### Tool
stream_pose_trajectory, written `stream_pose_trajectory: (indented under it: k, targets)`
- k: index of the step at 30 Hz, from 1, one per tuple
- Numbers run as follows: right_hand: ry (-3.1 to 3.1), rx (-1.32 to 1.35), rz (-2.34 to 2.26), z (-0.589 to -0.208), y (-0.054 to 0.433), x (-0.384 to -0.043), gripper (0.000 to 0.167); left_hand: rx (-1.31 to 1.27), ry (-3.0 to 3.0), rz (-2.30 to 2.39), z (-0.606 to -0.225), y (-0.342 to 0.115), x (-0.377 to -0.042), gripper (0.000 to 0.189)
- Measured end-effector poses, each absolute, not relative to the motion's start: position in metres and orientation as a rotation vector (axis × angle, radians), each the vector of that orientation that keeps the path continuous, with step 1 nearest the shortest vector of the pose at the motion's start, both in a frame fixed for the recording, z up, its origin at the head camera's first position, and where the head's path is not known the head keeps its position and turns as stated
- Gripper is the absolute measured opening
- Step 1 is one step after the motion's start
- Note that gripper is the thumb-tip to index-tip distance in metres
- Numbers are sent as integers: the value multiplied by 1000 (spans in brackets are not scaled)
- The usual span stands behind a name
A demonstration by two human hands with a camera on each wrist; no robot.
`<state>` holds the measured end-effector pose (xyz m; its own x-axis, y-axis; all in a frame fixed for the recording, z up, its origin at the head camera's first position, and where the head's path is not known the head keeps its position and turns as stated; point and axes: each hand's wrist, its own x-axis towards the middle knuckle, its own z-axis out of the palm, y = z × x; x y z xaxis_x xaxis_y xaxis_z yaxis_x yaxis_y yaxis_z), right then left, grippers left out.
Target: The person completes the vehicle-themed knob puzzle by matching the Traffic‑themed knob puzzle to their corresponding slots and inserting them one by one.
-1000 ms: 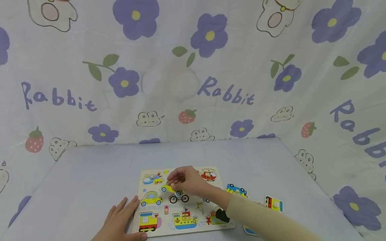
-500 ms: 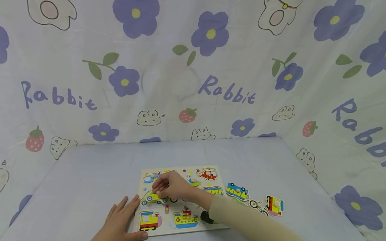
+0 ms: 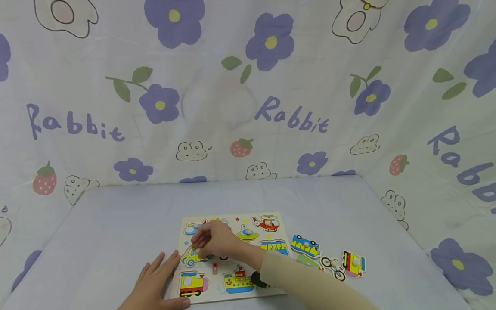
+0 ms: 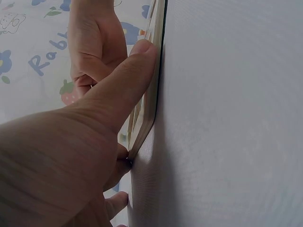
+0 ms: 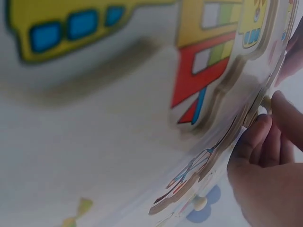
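Note:
My right hand (image 3: 218, 241) pinches the small knob (image 5: 266, 104) of a yellow car puzzle piece (image 3: 189, 258). The piece overlaps the car picture at the left of the wooden puzzle board (image 3: 211, 293), slightly tilted against it. Part of the car is hidden behind the fingers. My left hand (image 3: 155, 282) rests at the board's left edge with its fingers spread on the table; its thumb (image 4: 142, 49) lies on the board's edge near the front corner. Knobbed pieces such as a flying saucer (image 3: 248, 233) and a helicopter (image 3: 267, 223) sit in the board.
To the right of the board lie a loose blue bus piece (image 3: 305, 245), a bicycle piece (image 3: 333, 268) and a train piece (image 3: 353, 264). A green piece (image 3: 308, 261) shows partly behind the right sleeve (image 3: 306, 277). A patterned curtain (image 3: 217, 125) stands behind the table.
My right hand has carried the car piece left and down from over the bicycle picture to the car picture, where it has turned slightly. The left hand has stayed in place.

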<state>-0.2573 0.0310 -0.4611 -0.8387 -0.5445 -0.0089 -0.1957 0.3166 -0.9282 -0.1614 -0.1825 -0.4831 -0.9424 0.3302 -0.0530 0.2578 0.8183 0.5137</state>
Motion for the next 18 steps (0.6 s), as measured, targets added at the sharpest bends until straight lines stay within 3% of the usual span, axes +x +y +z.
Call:
stream_pose_trajectory:
  k: [18]
  targets:
    - [2377,-413,-1611,-460,22,-248,17,435,2840,753,-481,-181,-162,113]
